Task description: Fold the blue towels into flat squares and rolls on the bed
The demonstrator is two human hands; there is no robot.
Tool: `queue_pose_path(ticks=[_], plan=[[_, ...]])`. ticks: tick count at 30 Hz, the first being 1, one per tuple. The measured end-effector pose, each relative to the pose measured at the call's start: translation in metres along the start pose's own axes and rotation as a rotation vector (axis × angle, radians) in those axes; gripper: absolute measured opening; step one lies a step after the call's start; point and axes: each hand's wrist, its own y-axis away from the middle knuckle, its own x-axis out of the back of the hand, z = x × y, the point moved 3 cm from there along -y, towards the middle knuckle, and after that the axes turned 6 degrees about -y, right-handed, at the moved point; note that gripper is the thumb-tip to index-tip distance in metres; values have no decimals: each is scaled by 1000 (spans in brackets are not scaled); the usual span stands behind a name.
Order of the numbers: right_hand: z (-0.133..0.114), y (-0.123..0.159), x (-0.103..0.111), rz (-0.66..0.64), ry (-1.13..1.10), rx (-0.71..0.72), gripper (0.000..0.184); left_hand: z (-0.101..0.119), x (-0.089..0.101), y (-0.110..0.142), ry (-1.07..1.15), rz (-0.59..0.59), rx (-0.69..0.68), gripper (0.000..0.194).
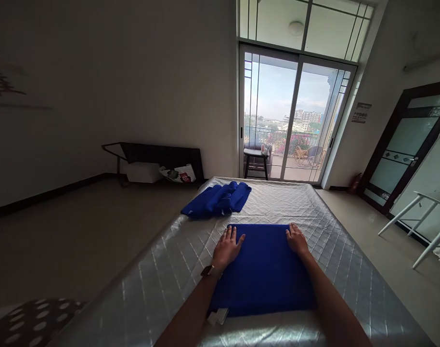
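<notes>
A folded blue cloth point(265, 270) lies flat in front of me, with a white label point(219, 316) sticking out at its near left corner. On its upper left edge rests my left hand point(227, 246), fingers stretched out, a dark band around the wrist. My right hand point(297, 239) lies at the upper right corner, its fingers extended over the cloth's edge. Neither hand grips anything. Farther off to the left sits a crumpled blue cloth point(218, 200). Both cloths are on a silvery quilted mattress point(350, 270).
A dark low frame point(162, 156) stands by the wall with a white box point(143, 172) and a bag point(180, 174). Sliding glass doors point(295, 115) are ahead. At right are a white table point(434, 198) and a dark door point(404, 149). A polka-dot item point(34, 323) lies lower left.
</notes>
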Motion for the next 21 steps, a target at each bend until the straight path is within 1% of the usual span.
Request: queue_pose_path(ticks=[4,7,9,10,12,15,17,18,19,20,21], plan=[[2,-1,-4,8,-5,6,58,-6,-2,-2,-1,-7,-4,77],[1,-1,-5,12,-21,12,59,-12,2,-4,-35,-41,8,74],[0,-1,-6,15,-33,14,59,-9,8,-5,-81,-35,-1,72],[0,-1,-6,14,-38,13,59,-1,12,-4,-102,-24,-31,71],[-1,-1,-7,10,-46,9,59,27,17,-3,-116,-15,-145,68],[-1,0,-7,12,-48,8,59,92,18,0,-79,-45,-348,63],[-1,0,-7,14,-37,24,59,134,15,0,-42,-56,-435,60],[-1,0,-7,14,-29,36,59,151,12,-1,-30,-59,-455,59],[0,0,-7,15,-21,48,58,163,10,-3,-22,-62,-463,58],[0,0,-8,17,-16,57,58,171,7,-6,-20,-67,-464,58],[0,0,-8,20,-14,59,58,173,5,-8,-21,-71,-457,57]])
